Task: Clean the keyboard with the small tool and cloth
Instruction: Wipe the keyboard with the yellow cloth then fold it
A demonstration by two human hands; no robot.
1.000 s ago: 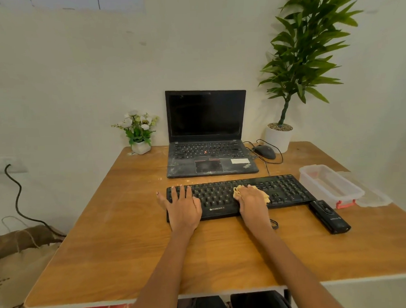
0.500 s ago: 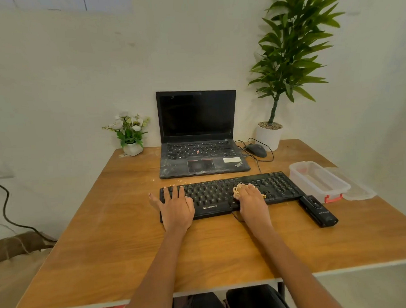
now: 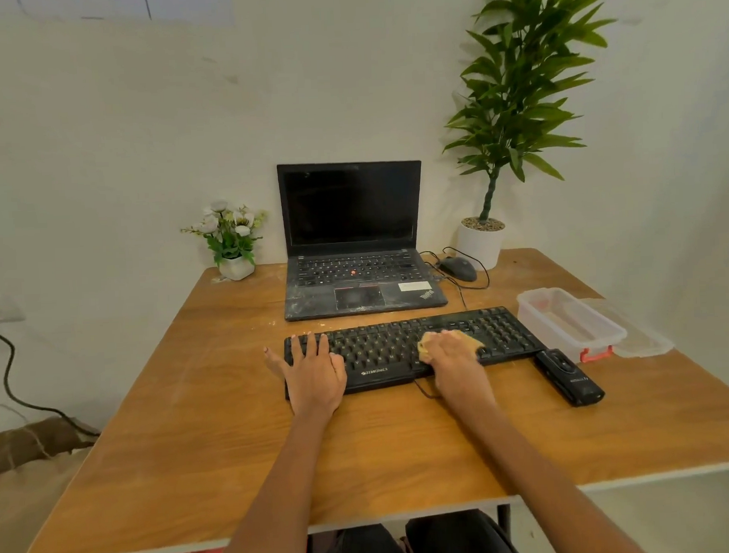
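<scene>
We are at the wiping step: our right hand (image 3: pixel 452 358) presses the cloth (image 3: pixel 461 339) onto the keyboard (image 3: pixel 403 346) (mid-table, toward the near edge), our left hand (image 3: pixel 315 372) lying flat, steadying its left end. Next, sweep rightward.

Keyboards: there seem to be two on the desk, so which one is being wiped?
The separate black keyboard nearest the person: the right hand presses a cloth on it. The laptop behind goes untouched.
</scene>
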